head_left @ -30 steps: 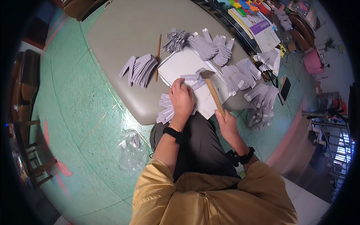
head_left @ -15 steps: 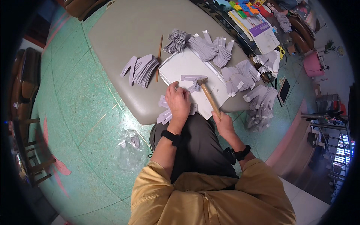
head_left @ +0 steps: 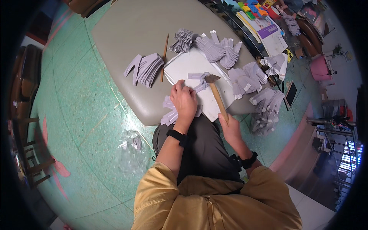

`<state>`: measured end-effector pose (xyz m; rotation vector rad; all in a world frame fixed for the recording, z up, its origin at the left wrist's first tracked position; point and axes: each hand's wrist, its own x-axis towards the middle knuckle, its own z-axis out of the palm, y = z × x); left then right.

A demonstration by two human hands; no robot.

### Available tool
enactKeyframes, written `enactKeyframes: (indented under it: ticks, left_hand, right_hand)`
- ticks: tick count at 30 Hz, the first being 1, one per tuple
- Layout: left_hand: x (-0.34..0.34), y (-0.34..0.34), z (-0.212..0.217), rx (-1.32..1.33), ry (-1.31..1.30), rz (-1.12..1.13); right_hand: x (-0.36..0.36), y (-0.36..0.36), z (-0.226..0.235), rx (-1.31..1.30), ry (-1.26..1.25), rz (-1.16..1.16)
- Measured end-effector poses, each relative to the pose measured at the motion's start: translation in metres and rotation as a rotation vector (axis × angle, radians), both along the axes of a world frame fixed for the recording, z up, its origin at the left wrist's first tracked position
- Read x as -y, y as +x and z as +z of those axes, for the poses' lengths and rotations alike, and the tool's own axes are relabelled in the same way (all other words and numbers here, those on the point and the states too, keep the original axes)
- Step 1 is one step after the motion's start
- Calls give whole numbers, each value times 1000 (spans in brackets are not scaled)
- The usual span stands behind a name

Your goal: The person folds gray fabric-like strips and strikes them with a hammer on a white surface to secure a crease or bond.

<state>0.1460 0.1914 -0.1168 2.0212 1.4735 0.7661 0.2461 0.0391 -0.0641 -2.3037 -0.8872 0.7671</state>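
My right hand [head_left: 230, 128] is closed around the wooden handle of a hammer [head_left: 218, 98]. The hammer's dark metal head is at the outer end of a folded lilac-grey strip [head_left: 195, 76], which lies V-shaped on a white board [head_left: 177, 70]. With curled fingers, my left hand [head_left: 184, 100] presses the strip's nearer leg against the board; the fingertips partly hide that leg. Beneath and beside my left wrist, more loose lilac-grey strips [head_left: 169, 115] lie near the table's front edge.
Beyond the board lie fanned bundles of strips [head_left: 211, 48], with another pile [head_left: 148, 69] to the left and more bundles [head_left: 247, 79] to the right. A thin brown stick [head_left: 165, 57] rests on the grey table [head_left: 126, 34]. Toy bricks [head_left: 253, 9] and a phone [head_left: 290, 94] are farther right.
The hammer head has shifted slightly right and up, now angled differently at the strip's end. My right hand moved a little right. My left hand keeps its hold, shifted slightly right.
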Motion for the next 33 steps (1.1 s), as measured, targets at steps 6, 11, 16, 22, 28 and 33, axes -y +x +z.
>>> enactKeyframes:
  ticks: [6, 11, 16, 22, 28, 33]
  left_hand:
    - [-1, 0, -4, -8, 31, -13]
    - [1, 1, -7, -9, 49, 1]
    - [-3, -20, -11, 128, 87, 112]
    - [20, -21, 9, -137, 202, -243]
    - [34, -21, -3, -363, 127, -332]
    - [37, -19, -4, -412, 83, -320]
  right_hand:
    - [-10, 4, -2, 17, -72, 62]
    - [1, 4, -31, 5, -82, 38]
    - [-6, 9, -26, 35, -109, 56]
    - [-4, 11, -26, 41, -115, 48]
    - [-9, 10, -16, 7, -163, 55]
    - [-10, -1, 3, -89, -26, 29]
